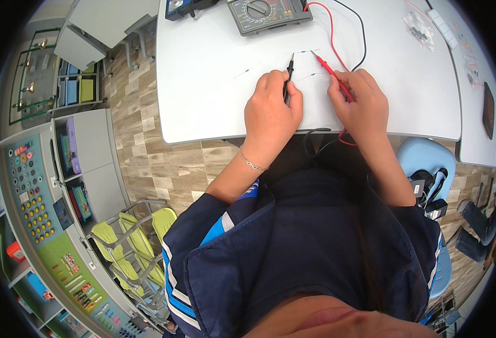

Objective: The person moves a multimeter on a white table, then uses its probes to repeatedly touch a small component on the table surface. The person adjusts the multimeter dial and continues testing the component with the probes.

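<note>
My left hand (271,110) is closed around a black test probe (288,79), its tip beside the left wire of a small blue resistor (303,52). In my right hand (363,107) is a red test probe (333,74), tip close to the resistor's other wire. Whether either tip touches wire is too small to tell. A second blue resistor (313,74) lies between the two probes, nearer to me. Another resistor (247,71) rests left of my left hand. Beyond them stands a grey analog multimeter (268,16) with a round dial, joined to red and black leads.
The white table (197,107) ends just under my wrists. At its far edge sits a dark blue device (189,8), partly cut off. Clear bags of small parts (419,31) lie at the right. A blue chair (425,155) stands right of me, with black items on it.
</note>
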Action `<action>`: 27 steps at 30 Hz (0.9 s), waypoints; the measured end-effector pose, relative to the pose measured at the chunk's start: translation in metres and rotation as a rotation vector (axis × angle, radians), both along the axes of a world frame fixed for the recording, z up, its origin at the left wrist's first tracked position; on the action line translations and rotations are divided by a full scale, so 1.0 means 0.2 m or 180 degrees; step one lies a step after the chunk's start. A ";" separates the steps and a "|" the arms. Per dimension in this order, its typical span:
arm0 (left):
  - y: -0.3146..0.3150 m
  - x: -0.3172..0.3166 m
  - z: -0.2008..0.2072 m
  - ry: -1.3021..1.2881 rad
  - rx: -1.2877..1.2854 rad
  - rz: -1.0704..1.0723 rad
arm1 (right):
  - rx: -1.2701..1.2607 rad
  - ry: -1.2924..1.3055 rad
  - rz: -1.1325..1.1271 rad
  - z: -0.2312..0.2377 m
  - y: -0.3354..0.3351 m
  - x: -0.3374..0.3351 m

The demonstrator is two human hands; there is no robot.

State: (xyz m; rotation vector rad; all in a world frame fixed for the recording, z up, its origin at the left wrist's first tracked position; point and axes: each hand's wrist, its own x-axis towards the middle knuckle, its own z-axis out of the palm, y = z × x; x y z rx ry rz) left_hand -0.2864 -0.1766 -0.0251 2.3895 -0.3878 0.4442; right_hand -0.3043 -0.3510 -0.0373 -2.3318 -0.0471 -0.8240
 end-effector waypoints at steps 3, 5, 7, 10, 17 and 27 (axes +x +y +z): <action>0.00 0.00 0.00 -0.0013 -0.0009 0.0001 | 0.0004 -0.0016 0.0005 0.00 0.00 0.00; 0.00 0.00 0.00 -0.0015 -0.0005 0.0001 | 0.0001 -0.0019 0.0003 0.00 0.00 0.00; 0.00 0.00 0.00 0.0000 0.0012 0.0001 | -0.0007 -0.0011 -0.0003 0.00 0.00 0.00; 0.00 0.00 0.02 0.0012 0.0189 -0.0107 | -0.0012 0.0022 -0.0010 0.00 0.00 0.00; -0.01 -0.01 0.02 0.0055 0.0050 0.0014 | 0.0005 0.0033 0.0000 0.00 0.00 0.00; -0.01 0.00 0.02 -0.0004 0.0054 0.0009 | 0.0002 0.0012 -0.0015 0.00 0.00 0.00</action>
